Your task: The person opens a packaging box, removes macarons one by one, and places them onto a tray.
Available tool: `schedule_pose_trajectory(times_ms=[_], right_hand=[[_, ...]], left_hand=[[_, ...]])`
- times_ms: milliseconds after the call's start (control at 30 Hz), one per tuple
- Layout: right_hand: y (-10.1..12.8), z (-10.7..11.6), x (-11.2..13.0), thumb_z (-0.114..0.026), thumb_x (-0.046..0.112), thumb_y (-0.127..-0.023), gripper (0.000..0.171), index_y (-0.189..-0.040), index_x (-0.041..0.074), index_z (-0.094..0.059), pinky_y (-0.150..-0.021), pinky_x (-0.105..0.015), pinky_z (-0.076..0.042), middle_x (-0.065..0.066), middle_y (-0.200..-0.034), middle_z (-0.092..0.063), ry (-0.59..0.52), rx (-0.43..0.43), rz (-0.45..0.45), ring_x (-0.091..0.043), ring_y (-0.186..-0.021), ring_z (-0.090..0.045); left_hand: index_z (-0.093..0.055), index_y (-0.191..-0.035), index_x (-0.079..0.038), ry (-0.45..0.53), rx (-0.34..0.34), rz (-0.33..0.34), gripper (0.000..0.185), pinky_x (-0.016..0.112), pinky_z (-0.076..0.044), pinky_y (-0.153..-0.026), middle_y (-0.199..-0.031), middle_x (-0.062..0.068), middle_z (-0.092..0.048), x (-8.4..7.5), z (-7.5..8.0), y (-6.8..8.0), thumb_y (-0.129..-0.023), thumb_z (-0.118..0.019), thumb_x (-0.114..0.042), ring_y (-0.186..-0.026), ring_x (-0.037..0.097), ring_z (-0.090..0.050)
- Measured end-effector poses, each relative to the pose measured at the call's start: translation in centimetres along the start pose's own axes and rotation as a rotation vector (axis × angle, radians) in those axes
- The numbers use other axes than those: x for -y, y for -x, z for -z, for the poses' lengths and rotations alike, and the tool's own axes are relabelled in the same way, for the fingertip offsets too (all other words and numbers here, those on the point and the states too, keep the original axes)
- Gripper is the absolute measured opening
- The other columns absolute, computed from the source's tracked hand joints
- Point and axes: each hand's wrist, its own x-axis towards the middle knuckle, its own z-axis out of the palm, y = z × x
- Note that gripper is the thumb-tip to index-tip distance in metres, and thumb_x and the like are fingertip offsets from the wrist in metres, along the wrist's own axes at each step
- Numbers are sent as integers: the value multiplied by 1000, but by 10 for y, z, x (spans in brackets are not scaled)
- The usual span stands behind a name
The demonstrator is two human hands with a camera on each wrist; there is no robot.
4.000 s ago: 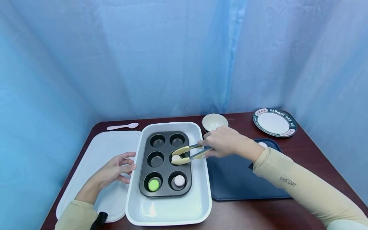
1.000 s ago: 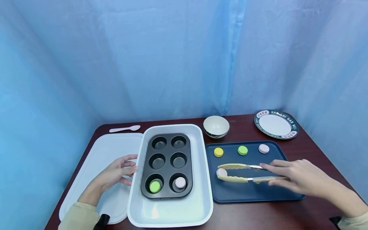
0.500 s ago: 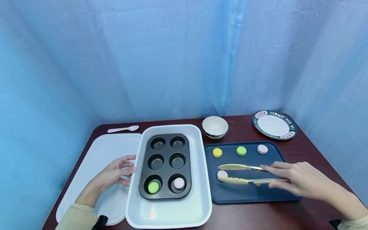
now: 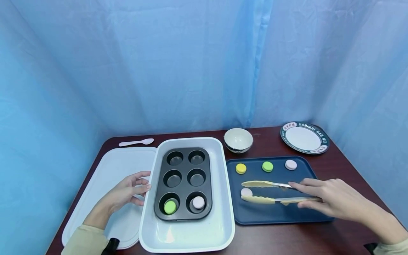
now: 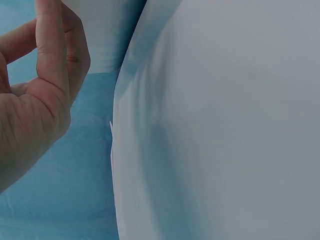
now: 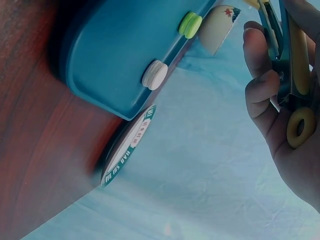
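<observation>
My right hand [image 4: 334, 196] grips yellow-tipped tongs [image 4: 259, 183] above the dark blue tray [image 4: 287, 214]. Their tips stand apart with a pale pink macaron [image 4: 246, 192] between them, close to the lower tip. In the right wrist view, fingers curl round the tongs' handles [image 6: 300, 55]; their tips are out of frame. At the left rim of the white basin [image 4: 188, 248], my left hand [image 4: 127, 191] has loosely bent fingers, fingertips right at the wall. Inside the basin lies a dark muffin tin [image 4: 185, 169], with a green macaron [image 4: 170, 207] and a pale pink one in its front cups.
Yellow [image 4: 241, 168], green [image 4: 267, 166] and pale pink macarons line the tray's back edge. Behind are a bowl [image 4: 238, 140] and a green-rimmed plate [image 4: 302, 139]. A white board [image 4: 111, 170] lies left of the basin, below a pink spoon [image 4: 136, 142]. Blue curtains enclose the table.
Four seconds ago the tongs held a pale macaron at the tin's right middle cup. The tongs and a pale macaron are now at the blue tray. The last second shows little movement; my left hand stayed.
</observation>
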Motion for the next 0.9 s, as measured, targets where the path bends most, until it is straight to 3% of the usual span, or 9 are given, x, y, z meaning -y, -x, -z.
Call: schedule_pose_trajectory(times_ms=[133, 333, 500, 600, 800, 900], right_hand=[[-2, 3, 2, -85, 36, -82, 53, -131, 22, -70, -45, -7, -23, 11, -103, -68, 3, -6, -6, 15, -48, -26], [-9, 8, 3, -86, 34, -80, 58, -133, 22, -69, -46, -4, -21, 16, -103, -64, 8, -35, 31, 17, -50, -28], [-24, 19, 6, -88, 31, -77, 63, -135, 22, -67, -46, -4, -24, 4, -113, -71, -13, -74, 71, 19, -51, -31], [-39, 25, 11, -88, 32, -77, 62, -135, 21, -68, -45, -5, -22, -3, -117, -72, -28, -93, 121, 19, -50, -31], [-84, 31, 32, -83, 39, -83, 54, -132, 20, -69, -48, -3, -30, 13, -108, -68, -51, -96, 274, 19, -58, -41], [-109, 31, 46, -78, 43, -88, 51, -132, 18, -70, -48, -4, -33, 14, -105, -66, -47, -84, 370, 14, -58, -44]], left_hand=[[-32, -155, -1, 2, 6, -2, 69, 48, -63, -73, -117, 20, -60, 0, 0, 0, -99, -67, -20, -86, 26, -66], [-32, -155, -1, 2, 7, -1, 69, 48, -63, -73, -118, 21, -59, -1, 0, 0, -99, -68, -20, -86, 27, -66], [-33, -155, -1, -4, -2, 5, 69, 49, -63, -73, -118, 22, -59, -2, 0, 0, -98, -69, -20, -86, 27, -66], [-34, -154, -2, -7, -15, 17, 69, 49, -63, -73, -117, 21, -59, -2, 0, 0, -98, -69, -20, -86, 27, -66], [-36, -154, -3, -10, -29, 21, 68, 48, -63, -73, -117, 20, -60, -3, -1, 0, -98, -70, -20, -86, 27, -66], [-36, -154, -3, -11, -30, 22, 68, 48, -63, -72, -116, 20, -60, -3, -2, 0, -97, -70, -20, -85, 27, -66]])
